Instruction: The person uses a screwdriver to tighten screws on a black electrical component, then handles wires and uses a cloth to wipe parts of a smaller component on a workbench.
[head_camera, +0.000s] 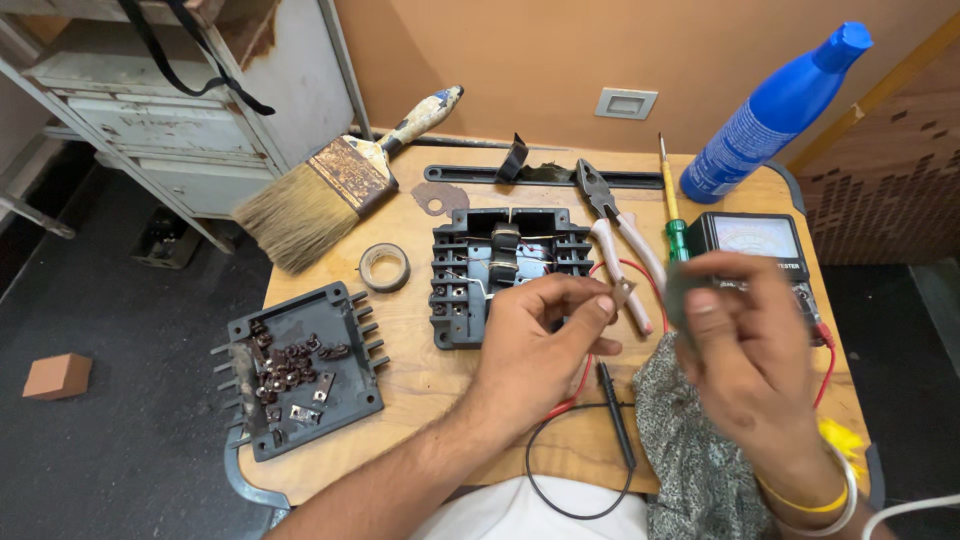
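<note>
Pinching a small metal clip (624, 291) between thumb and forefinger, the left hand (535, 345) hovers just right of the open grey terminal housing (505, 270), which serves as the landmark here. Its other fingers curl in loosely; only the clip is held. The right hand (745, 350) is raised farther right of the housing, fingers half bent and blurred, and I cannot tell whether it grips anything; a patterned cloth (690, 450) lies under it.

The clip is tiny and held by its very edge, so it could slip and drop among the red lead (580, 385) and black probe (612, 400) lying below and to the right of the housing, where it would be hard to spot. A thin bare wire (470, 283) juts from the housing's left side, near the left hand; a careless knuckle could bend it.

Pliers (620, 245) and a green-handled tester screwdriver (672, 215) lie right of the housing, and a meter (755, 240) beyond them. Left of the housing, the removed cover (300, 370) holds loose contacts; a nudge could scatter them off the wooden table (420, 370).
</note>
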